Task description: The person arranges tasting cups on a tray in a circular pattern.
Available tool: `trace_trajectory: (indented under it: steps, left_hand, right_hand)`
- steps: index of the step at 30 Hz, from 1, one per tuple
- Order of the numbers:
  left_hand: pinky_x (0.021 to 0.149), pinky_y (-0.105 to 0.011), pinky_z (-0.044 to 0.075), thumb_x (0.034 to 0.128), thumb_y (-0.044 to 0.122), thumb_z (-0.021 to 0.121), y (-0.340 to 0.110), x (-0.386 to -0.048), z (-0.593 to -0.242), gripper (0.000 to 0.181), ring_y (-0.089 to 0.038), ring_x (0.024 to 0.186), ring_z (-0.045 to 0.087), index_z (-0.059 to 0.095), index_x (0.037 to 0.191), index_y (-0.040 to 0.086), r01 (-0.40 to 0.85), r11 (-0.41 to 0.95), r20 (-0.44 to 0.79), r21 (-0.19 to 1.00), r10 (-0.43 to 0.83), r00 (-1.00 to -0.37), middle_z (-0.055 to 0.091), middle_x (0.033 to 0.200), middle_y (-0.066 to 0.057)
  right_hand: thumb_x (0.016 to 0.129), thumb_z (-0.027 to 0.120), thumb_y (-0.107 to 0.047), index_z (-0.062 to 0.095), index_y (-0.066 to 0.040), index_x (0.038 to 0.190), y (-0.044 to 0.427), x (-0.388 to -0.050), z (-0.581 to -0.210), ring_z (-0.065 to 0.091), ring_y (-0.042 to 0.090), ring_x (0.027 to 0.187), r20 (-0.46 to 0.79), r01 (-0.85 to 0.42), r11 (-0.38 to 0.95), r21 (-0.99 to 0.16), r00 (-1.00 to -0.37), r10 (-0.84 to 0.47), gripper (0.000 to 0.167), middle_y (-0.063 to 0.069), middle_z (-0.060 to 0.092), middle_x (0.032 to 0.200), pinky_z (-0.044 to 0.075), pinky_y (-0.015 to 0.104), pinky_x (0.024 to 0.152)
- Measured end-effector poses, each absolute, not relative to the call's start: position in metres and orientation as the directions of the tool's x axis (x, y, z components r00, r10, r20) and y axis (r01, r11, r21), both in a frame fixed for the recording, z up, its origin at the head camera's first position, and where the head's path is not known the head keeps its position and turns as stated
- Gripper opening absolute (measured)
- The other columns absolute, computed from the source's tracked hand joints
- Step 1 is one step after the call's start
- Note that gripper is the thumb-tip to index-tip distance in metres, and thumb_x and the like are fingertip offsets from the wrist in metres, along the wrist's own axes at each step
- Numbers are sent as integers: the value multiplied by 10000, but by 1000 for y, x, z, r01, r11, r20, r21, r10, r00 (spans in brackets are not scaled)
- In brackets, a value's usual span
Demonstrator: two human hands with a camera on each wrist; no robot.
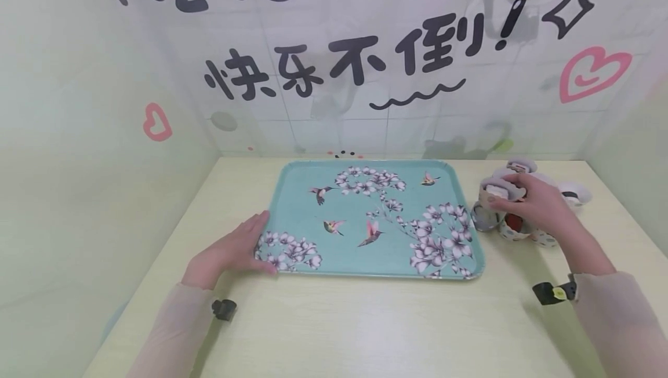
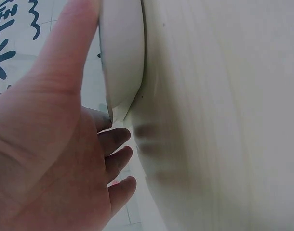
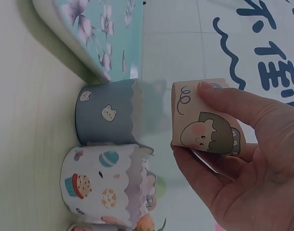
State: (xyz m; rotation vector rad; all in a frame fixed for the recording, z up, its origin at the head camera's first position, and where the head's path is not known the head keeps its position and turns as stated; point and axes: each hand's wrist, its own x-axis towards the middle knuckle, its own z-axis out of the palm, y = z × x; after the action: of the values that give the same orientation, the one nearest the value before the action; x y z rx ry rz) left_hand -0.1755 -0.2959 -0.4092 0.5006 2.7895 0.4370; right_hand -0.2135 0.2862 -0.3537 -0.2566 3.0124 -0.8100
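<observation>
My left hand (image 1: 232, 250) lies at the near left corner of a turquoise tray (image 1: 297, 204); in the left wrist view the hand (image 2: 55, 144) has its thumb along the tray's outer wall (image 2: 122, 53) and its fingers bent slightly around the corner. At the right, my right hand (image 1: 545, 204) pinches a beige paper cup (image 1: 487, 197) above other cups. The right wrist view shows that hand (image 3: 258, 139) with thumb and fingers on the cup (image 3: 190, 120), which bears a cartoon face. Below it are a grey-blue cup (image 3: 106, 113) and a white patterned cup (image 3: 99, 183).
Several more paper cups (image 1: 574, 192) cluster beside the tray's right edge, the grey one (image 1: 485, 220) close against it. A wall with printed writing (image 1: 355, 59) stands behind the pale wooden table (image 1: 365, 326), with side walls at left and right.
</observation>
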Motion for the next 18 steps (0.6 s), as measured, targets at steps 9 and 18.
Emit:
trace_trajectory:
  steps: [9, 18]
  left_hand:
    - [1232, -604, 205, 663, 650, 810, -297, -176, -410, 1379, -491, 1510, 133, 59, 1568, -69, 292, 898, -213, 330, 372, -903, 104, 1644, -287]
    - [1231, -605, 215, 663, 655, 810, -296, -176, -408, 1376, -490, 1509, 142, 66, 1569, -65, 285, 903, -221, 322, 364, -905, 114, 1645, -285]
  right_hand:
    - [899, 737, -362, 487, 88, 1335, 268, -222, -351, 569, 280, 811, 25, -171, 831, -529, -982, -186, 674, 312, 612, 1156, 469, 286, 611]
    - [896, 714, -463, 445, 69, 1407, 249, -231, -350, 581, 369, 993, -25, -151, 824, -546, -980, -196, 785, 304, 565, 1295, 515, 418, 738]
